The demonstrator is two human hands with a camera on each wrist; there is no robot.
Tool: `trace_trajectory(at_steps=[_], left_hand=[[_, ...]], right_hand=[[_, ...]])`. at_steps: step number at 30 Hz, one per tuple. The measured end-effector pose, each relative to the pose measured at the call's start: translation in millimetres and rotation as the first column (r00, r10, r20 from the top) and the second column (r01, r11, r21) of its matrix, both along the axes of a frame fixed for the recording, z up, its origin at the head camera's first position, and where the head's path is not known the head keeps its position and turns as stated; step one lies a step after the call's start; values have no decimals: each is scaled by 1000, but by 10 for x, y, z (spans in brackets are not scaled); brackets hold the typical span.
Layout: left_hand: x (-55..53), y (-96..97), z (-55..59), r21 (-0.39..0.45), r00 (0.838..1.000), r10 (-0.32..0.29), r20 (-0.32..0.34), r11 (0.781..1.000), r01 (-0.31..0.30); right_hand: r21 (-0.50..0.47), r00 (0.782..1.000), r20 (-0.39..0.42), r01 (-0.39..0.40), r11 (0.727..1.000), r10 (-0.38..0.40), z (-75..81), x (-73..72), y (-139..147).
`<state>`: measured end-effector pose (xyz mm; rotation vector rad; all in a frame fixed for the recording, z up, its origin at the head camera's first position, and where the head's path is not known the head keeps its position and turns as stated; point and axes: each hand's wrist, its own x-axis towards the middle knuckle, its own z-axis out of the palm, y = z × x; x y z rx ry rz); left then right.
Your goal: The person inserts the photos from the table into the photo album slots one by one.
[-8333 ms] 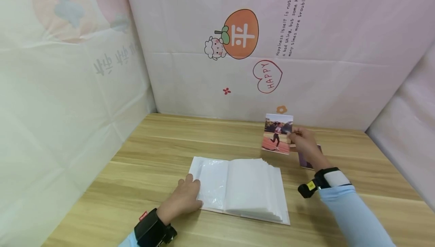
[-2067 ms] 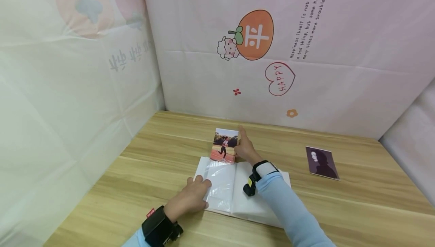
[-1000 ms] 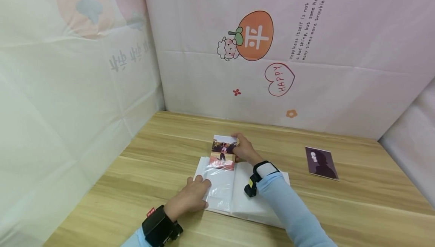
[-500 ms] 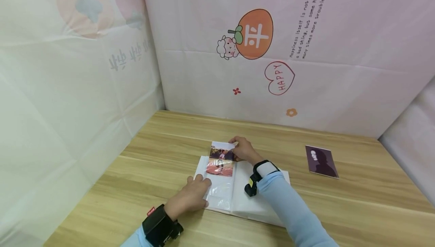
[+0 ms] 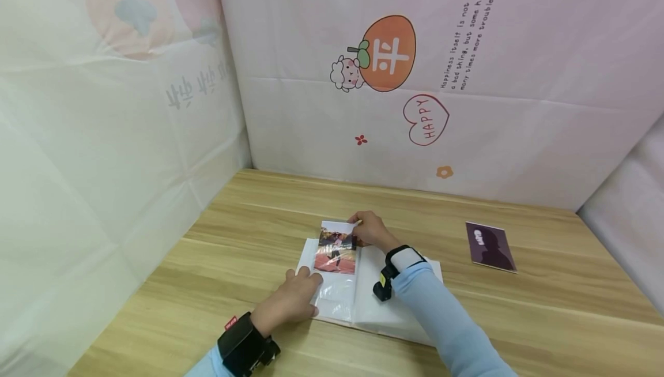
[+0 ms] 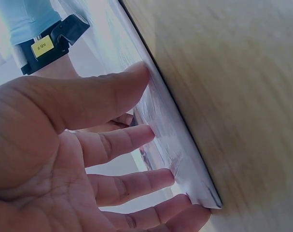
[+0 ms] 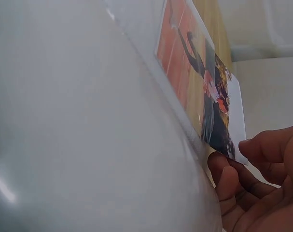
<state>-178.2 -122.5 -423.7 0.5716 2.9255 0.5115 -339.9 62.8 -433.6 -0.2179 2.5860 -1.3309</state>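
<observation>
Between the thumb and fingers of my right hand [image 5: 371,230] I pinch the top right corner of the runner photo [image 5: 335,251]. Well apart from it, my left hand [image 5: 287,302] rests on the left edge of the album [image 5: 369,308], fingers spaced and relaxed, tips touching the page. The photo's lower part shows through the clear sleeve [image 5: 332,301] of the left page, while its white top strip sticks out past the album's far edge. My light blue right sleeve [image 5: 446,316] covers some of the right page. The album lies spread on the wood-grain worktop [image 5: 207,285], well in from the back edge. Toward the worktop's back right corner, a dark purple photo [image 5: 490,247] with a silhouette lies flat. Beyond the back edge rises white cloth [image 5: 290,129] printed with a red HAPPY heart [image 5: 426,120].
</observation>
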Motion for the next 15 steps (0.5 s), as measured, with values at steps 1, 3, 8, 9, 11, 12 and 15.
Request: trace_trajectory(at_steps=[1,3,8,9,11,12,15], left_hand=[[1,3,-1,1,1000,0,1,1000,0],[5,7,-3,2,1000,1,1,1000,-1],[13,11,-10,10,1000,2,1,1000,-2],[13,10,-13,10,1000,2,0,1000,-2],[13,9,-20,10,1000,5,-1,1000,-5],[13,9,-20,9,1000,5,-2,1000,-5],[14,9,-27,8,1000,6,-8,1000,-6]], right_hand=[[-11,1000,10,-2,1000,2,0,1,1],[-27,1000,19,-10,1000,10,-2,8,6],[-46,999,23,-46,998,47,-8,29,17],[-39,998,16,-57,998,58,-9,32,17],[-28,997,7,-74,997,74,-8,37,14],[-17,996,-4,-85,996,85,-7,40,13],[25,992,-46,-115,993,116,-4,47,7]])
